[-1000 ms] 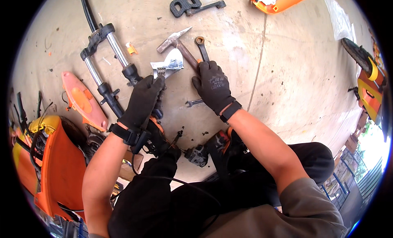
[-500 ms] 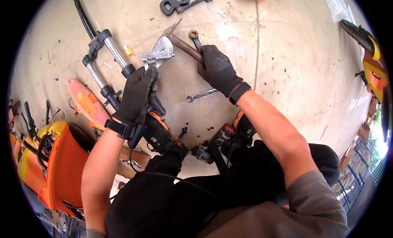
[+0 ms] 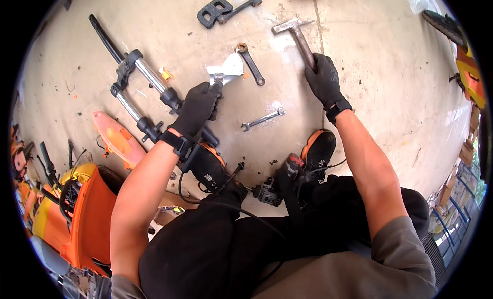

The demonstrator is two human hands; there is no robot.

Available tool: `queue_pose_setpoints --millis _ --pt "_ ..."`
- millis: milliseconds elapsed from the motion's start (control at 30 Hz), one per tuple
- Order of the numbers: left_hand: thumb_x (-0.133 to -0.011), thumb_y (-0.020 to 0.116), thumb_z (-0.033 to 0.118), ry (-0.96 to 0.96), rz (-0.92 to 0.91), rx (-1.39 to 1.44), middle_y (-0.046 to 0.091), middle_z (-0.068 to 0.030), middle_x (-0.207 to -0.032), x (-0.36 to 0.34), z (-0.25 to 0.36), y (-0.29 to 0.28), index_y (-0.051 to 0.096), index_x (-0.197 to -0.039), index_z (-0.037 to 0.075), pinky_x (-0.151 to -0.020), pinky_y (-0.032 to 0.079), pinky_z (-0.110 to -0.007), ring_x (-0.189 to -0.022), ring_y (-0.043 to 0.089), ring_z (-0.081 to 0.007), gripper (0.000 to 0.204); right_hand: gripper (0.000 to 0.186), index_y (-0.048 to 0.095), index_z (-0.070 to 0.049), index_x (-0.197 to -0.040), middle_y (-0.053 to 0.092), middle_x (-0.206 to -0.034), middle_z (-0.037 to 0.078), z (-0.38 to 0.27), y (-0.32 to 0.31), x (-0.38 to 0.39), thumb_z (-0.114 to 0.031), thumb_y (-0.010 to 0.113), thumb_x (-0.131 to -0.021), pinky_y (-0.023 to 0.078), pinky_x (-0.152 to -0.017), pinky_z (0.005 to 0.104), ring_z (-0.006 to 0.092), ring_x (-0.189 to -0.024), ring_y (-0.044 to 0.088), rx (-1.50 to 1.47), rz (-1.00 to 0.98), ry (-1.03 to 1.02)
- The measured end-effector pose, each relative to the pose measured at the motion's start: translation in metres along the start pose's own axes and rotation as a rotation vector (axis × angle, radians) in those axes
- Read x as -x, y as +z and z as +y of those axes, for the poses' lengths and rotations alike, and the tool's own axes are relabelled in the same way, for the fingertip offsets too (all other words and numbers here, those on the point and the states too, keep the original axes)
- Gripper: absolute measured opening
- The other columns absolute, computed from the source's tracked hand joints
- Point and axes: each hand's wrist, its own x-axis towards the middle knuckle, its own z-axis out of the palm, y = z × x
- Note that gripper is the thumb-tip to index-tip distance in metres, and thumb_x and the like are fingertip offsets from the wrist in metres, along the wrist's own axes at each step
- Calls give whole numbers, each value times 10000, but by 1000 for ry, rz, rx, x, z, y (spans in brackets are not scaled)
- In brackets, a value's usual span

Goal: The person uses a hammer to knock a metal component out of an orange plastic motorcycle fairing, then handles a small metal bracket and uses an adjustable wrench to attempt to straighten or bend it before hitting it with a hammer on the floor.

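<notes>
My left hand (image 3: 199, 108), in a black glove, is closed round the handle of an adjustable wrench (image 3: 226, 69), its silver jaws pointing away from me. Out to the right, my gloved right hand (image 3: 322, 83) grips the brown handle of a hammer (image 3: 301, 40); its head has a pointed end and is up off to the far side. Between the two hands lie a dark ring spanner (image 3: 251, 65) and, nearer my feet, a silver open-ended spanner (image 3: 263, 119), both flat on the floor.
A front fork (image 3: 137, 83) lies at the left beside an orange plastic panel (image 3: 119, 139). A black pedal with crank arm (image 3: 228, 11) is at the far side. A cordless power tool (image 3: 280, 181) rests between my shoes. An orange body shell (image 3: 90, 219) stands at lower left.
My right hand has swung right with the hammer, away from the adjustable wrench and ring spanner. The silver spanner now shows fully. My left hand still holds the adjustable wrench.
</notes>
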Motion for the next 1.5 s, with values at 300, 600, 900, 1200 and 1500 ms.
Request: queue_pose_setpoints --millis 300,600,900,1200,1500 --pt "-998 579 415 -22 -27 -4 515 18 -693 -18 -2 -4 607 -898 72 -505 406 -241 -543 475 -86 358 452 544 -64 -1225 548 -1146 182 -35 9 5 -243 695 -838 477 -899 482 374 -1058 546 259 152 -25" --pt "-999 566 457 -37 -105 31 518 20 -686 -23 -6 -7 603 -926 76 -522 424 -250 -555 485 -89 390 445 537 -47 -1228 569 -1154 195 -29 10 -1 -240 693 -859 505 -898 473 382 -1069 582 293 -46 217" --pt "-998 563 469 -38 -107 -60 509 25 -667 -28 -1 -8 604 -913 77 -497 414 -237 -534 478 -82 403 386 564 17 -1116 643 -1042 246 -22 -4 -13 -227 693 -846 538 -829 459 400 -931 658 41 -254 212" --pt "-981 588 477 -52 -76 -47 513 27 -663 -29 4 -8 608 -887 83 -466 398 -237 -510 467 -75 405 374 554 19 -1077 613 -1042 249 -66 32 19 -273 676 -878 521 -829 447 390 -899 639 30 59 -40" --pt "-990 582 459 -69 -79 -84 508 25 -654 -27 9 -4 618 -889 72 -462 393 -238 -514 467 -81 401 296 522 -30 -995 629 -891 197 -116 81 24 -294 631 -916 532 -729 447 348 -839 659 34 -162 -3"
